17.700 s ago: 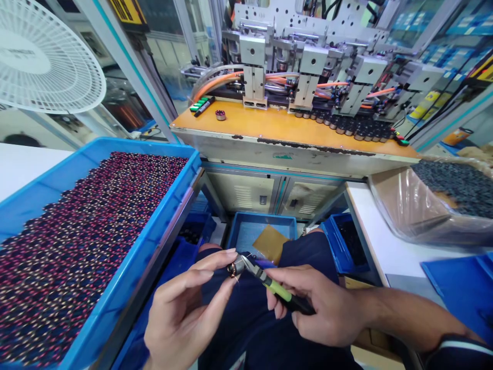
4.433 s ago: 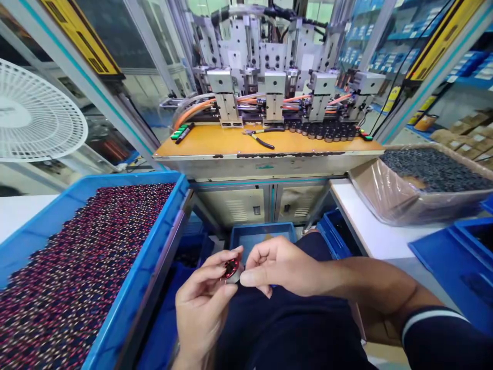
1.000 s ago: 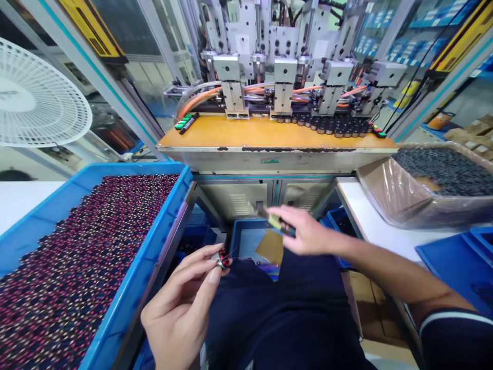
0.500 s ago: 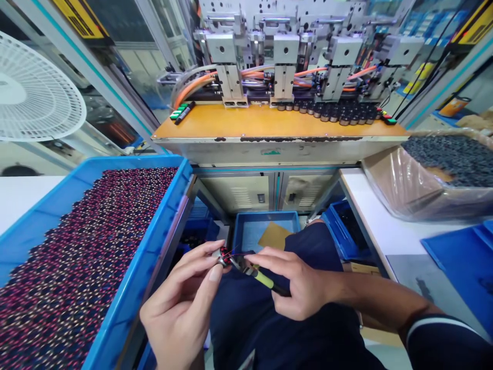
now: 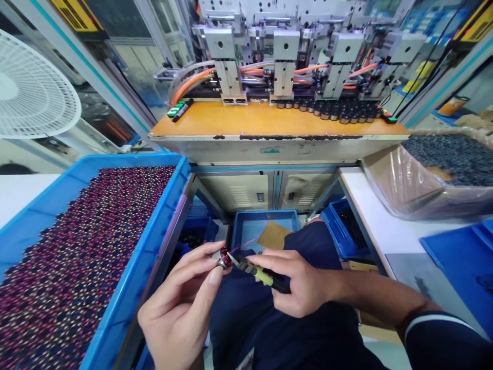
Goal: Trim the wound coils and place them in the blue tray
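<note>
Between thumb and fingertips my left hand (image 5: 185,303) pinches a small wound motor part (image 5: 224,258), silvery at one side with red-pink wire windings facing right. My right hand (image 5: 295,282) is wrapped round cutting pliers (image 5: 264,275) with black and yellow-green handles. The pliers' jaw tips touch or nearly touch the windings; whether the jaws are closed is too small to tell. A thin pink wire (image 5: 246,243) sticks out up and to the right near the jaws. Both hands are above my lap.
Many similar wound parts fill a blue tray (image 5: 181,172) at left. Ahead, a machine has an orange ledge (image 5: 239,121) holding dark cylindrical parts (image 5: 342,112) and marker pens (image 5: 181,110). A plastic-lined box (image 5: 400,190) stands at right, and a blue bin (image 5: 265,215) lies below.
The pliers' tips have shifted slightly up and left onto the part's face. The pink wire, level before, now points up and to the right. Both hands keep their hold.
</note>
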`<act>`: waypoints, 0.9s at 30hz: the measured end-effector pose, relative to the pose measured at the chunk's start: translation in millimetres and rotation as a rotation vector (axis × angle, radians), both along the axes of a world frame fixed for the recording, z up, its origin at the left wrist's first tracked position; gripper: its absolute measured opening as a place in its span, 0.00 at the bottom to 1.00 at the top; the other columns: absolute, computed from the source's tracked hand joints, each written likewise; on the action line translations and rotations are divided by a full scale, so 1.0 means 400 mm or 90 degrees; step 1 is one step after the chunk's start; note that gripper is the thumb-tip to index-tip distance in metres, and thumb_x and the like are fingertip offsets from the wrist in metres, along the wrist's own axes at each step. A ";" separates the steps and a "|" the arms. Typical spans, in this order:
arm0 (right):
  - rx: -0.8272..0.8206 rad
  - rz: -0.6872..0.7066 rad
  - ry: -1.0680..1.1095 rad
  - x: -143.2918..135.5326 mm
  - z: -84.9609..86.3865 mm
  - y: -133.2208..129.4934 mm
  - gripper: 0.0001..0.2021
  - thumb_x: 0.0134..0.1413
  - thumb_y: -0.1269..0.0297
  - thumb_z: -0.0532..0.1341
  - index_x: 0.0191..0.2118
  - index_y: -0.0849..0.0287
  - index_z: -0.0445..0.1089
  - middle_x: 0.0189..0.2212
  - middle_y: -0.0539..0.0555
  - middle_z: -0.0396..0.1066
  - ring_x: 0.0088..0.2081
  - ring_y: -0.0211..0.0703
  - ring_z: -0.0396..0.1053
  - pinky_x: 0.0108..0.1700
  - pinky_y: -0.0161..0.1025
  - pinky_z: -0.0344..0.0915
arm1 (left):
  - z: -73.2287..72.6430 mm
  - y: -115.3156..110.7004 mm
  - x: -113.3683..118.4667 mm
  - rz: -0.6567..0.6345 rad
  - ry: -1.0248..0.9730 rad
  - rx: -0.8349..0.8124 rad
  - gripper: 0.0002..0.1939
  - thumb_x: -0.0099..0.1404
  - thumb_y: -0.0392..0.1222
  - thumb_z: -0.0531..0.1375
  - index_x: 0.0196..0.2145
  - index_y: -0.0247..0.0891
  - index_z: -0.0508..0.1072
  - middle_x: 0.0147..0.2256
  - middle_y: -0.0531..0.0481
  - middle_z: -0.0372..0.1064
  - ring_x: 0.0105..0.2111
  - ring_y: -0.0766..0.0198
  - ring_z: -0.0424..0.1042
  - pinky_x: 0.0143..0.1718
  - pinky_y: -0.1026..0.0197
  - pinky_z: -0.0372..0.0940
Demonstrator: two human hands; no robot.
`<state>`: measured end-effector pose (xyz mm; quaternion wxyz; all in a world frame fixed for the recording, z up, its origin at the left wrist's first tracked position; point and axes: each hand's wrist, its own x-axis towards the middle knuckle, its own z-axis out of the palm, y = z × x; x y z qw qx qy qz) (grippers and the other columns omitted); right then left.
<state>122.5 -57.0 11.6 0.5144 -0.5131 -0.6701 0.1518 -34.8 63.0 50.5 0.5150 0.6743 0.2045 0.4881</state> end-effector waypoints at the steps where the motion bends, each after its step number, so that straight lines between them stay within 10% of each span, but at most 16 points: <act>1: 0.008 -0.004 0.004 -0.002 0.000 0.000 0.34 0.47 0.74 0.56 0.64 0.63 0.58 0.35 0.55 0.68 0.34 0.39 0.66 0.39 0.36 0.69 | -0.001 0.001 -0.001 -0.001 0.003 0.002 0.12 0.63 0.25 0.62 0.38 0.40 0.79 0.44 0.52 0.78 0.47 0.62 0.77 0.44 0.63 0.75; 12: -0.200 0.078 0.290 -0.010 0.055 -0.004 0.24 0.42 0.80 0.56 0.49 0.63 0.70 0.30 0.48 0.63 0.28 0.30 0.59 0.30 0.29 0.60 | -0.018 0.028 -0.006 -0.032 0.013 0.124 0.15 0.61 0.21 0.61 0.39 0.38 0.77 0.45 0.47 0.76 0.49 0.61 0.76 0.45 0.62 0.75; 27: -0.248 0.173 0.286 0.027 0.096 -0.062 0.39 0.46 0.79 0.57 0.67 0.58 0.56 0.43 0.57 0.67 0.40 0.37 0.68 0.46 0.42 0.71 | -0.028 0.051 -0.021 -0.052 -0.090 0.157 0.36 0.47 0.13 0.65 0.49 0.41 0.66 0.43 0.49 0.79 0.42 0.57 0.80 0.48 0.49 0.77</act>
